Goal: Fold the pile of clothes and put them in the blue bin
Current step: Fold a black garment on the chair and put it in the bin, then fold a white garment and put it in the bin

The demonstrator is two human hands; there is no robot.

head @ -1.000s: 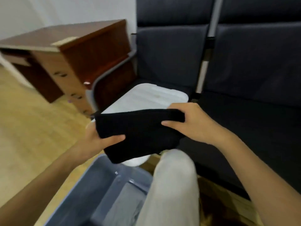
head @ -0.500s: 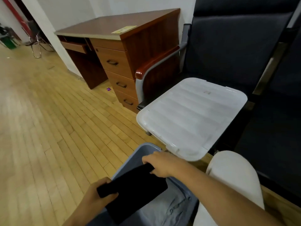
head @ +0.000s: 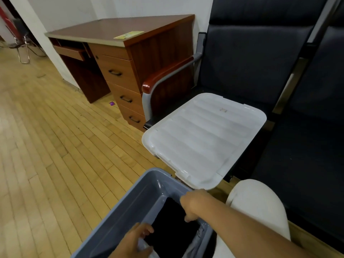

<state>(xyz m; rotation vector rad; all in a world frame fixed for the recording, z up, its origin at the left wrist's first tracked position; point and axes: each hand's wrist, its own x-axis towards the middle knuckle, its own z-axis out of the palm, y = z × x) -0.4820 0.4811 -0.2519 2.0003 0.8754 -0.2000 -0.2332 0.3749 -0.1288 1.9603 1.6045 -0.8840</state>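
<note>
A folded black garment (head: 173,226) lies low inside the blue bin (head: 130,200) at the bottom of the head view, on top of grey cloth (head: 197,241). My left hand (head: 136,240) holds its near left edge with curled fingers. My right hand (head: 193,203) reaches over the bin's far rim and grips the garment's far right edge, fingertips pointing down. The lower part of the bin is cut off by the frame.
The bin's white lid (head: 204,138) rests on the seat of a dark armchair (head: 251,58) just beyond the bin. A wooden desk with drawers (head: 130,58) stands at the back left. My knee in pale trousers (head: 258,207) is right of the bin. Wooden floor (head: 55,146) stretches left.
Both hands have carried the black garment from above the lid down into the bin. The view has swung left and down to the bin.
</note>
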